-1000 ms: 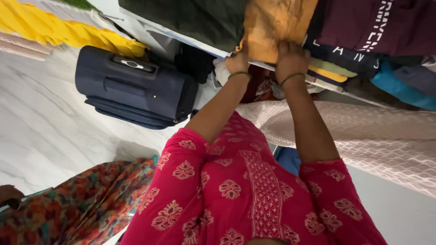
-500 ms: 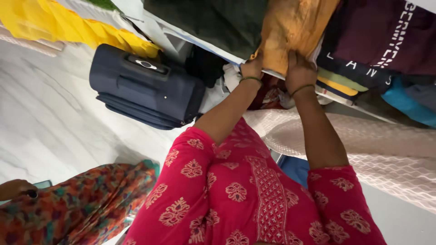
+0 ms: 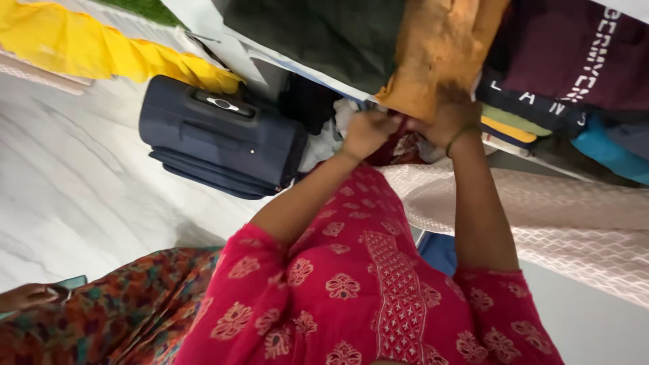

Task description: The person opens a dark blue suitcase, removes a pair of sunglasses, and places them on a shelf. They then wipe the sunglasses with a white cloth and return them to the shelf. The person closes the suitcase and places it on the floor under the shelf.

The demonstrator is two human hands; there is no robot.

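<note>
Orange cloth gripped by left hand, right hand.

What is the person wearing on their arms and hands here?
Short sleeves of a pink-red tunic with pale floral motifs end above the elbows; the forearms are bare. A thin green bangle circles the right wrist. The left hand and right hand are ungloved.
</note>
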